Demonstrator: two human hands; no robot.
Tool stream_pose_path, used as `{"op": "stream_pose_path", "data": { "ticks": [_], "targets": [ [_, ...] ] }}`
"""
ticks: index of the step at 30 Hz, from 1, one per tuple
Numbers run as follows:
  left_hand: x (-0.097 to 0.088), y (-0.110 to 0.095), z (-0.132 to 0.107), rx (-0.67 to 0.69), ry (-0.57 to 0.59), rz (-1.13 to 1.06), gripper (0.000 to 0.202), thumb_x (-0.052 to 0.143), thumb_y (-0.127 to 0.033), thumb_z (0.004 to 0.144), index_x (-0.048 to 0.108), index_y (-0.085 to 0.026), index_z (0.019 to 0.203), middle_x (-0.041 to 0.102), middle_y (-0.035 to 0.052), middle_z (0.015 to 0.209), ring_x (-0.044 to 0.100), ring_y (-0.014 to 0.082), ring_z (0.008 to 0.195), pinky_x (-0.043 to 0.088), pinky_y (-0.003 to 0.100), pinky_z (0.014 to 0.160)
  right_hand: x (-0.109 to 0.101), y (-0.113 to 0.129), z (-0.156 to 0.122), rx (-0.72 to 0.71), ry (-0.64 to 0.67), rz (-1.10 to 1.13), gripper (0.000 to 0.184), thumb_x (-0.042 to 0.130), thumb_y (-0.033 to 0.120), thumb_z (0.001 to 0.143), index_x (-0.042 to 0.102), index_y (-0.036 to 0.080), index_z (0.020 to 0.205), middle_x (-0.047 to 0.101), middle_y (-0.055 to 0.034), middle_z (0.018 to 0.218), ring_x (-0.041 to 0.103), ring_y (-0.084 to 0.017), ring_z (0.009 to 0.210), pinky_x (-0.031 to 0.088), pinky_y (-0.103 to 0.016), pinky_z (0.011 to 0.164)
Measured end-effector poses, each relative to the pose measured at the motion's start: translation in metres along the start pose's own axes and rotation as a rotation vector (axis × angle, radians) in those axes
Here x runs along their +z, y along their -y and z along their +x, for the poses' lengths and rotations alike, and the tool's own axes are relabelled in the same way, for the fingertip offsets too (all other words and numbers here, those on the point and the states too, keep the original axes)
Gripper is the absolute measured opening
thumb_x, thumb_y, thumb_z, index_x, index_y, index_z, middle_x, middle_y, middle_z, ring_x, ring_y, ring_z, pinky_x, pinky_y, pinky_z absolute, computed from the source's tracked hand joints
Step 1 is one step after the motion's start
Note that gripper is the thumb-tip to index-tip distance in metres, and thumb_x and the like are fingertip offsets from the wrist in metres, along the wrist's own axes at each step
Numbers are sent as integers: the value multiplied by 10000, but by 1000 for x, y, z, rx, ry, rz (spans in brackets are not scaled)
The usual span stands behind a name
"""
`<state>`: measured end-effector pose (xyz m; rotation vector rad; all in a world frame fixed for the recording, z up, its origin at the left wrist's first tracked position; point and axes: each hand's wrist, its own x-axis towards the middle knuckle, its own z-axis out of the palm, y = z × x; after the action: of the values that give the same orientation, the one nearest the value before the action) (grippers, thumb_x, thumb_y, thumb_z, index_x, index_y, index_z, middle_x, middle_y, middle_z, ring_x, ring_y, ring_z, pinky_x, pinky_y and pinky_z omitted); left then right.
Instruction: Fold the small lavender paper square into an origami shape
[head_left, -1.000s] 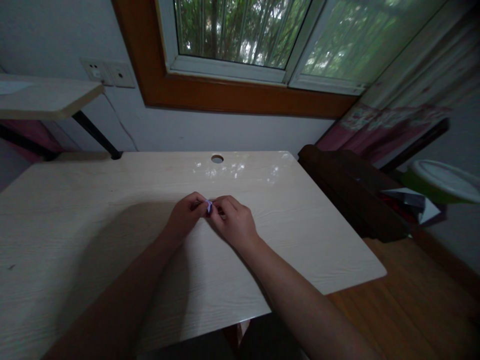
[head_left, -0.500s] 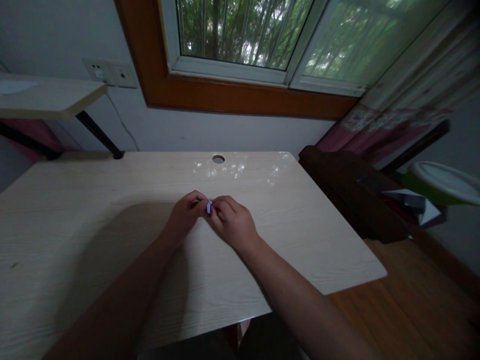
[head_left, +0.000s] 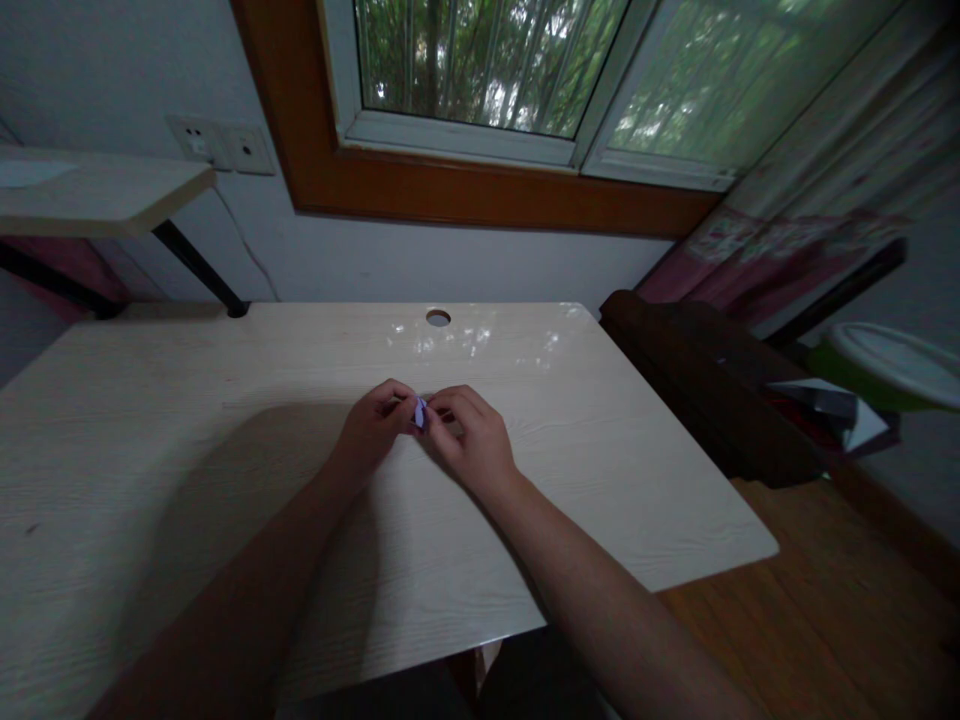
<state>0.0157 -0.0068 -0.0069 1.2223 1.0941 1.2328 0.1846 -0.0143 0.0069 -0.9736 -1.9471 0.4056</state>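
Between my fingertips is a small piece of folded purple paper (head_left: pixel 420 412), held just above the middle of the table (head_left: pixel 600 480). My left hand (head_left: pixel 373 425) pinches its left side between thumb and forefinger. From the right, my right hand (head_left: pixel 472 430) grips the other side with thumb and fingers closed on it. The fingers cover much of the paper, so its full shape is hidden.
A round cable hole (head_left: pixel 438 318) lies near the table's back edge. At the left stands a raised shelf (head_left: pixel 97 195) on black legs. Beyond the table's right edge are a dark wooden piece of furniture (head_left: pixel 675 370) and a green tub with a pale lid (head_left: pixel 892 365).
My right hand's fingers have shifted slightly on the paper, and the paper's visible face has turned a little. My left hand stays nearly still.
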Motion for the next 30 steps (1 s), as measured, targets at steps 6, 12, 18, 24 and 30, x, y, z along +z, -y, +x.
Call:
{"op": "stream_pose_path", "data": {
  "ticks": [6, 12, 18, 24, 30],
  "targets": [
    [3, -9, -1, -16, 87, 25, 191, 683, -335, 812, 644, -150, 784, 636, -3, 720, 648, 127, 645, 600, 274, 642, 4, -15, 3, 313, -70, 335, 121, 637, 299, 888, 715, 209, 864, 688, -44, 851, 636, -174, 798, 500, -295, 730],
    [3, -10, -2, 50, 136, 64, 174, 664, -321, 839, 668, -150, 814, 630, 16, 779, 651, 128, 671, 584, 262, 636, 8, -28, 5, 524, 15, 698, 202, 739, 395, 799, 702, 198, 826, 680, -11, 754, 588, -144, 685, 464, -283, 683],
    [2, -10, -3, 95, 148, 96, 180, 643, -317, 859, 660, -151, 790, 602, 15, 783, 632, 117, 647, 569, 245, 601, 3, -24, 7, 556, 65, 772, 239, 773, 411, 756, 695, 189, 795, 674, -4, 735, 576, -136, 675, 454, -284, 686],
    [3, -12, -3, 120, 155, 103, 176, 652, -308, 857, 662, -149, 781, 600, 22, 808, 626, 111, 654, 563, 231, 592, 3, -26, 7, 573, 79, 801, 241, 784, 413, 748, 703, 192, 798, 680, -2, 741, 580, -128, 667, 455, -276, 677],
    [1, -10, -3, 124, 161, 118, 182, 647, -321, 865, 669, -153, 798, 619, 33, 817, 636, 118, 657, 564, 238, 596, 2, -27, 7, 570, 92, 776, 248, 780, 421, 752, 708, 191, 810, 693, -9, 762, 597, -136, 687, 469, -278, 683]
  ]
}}
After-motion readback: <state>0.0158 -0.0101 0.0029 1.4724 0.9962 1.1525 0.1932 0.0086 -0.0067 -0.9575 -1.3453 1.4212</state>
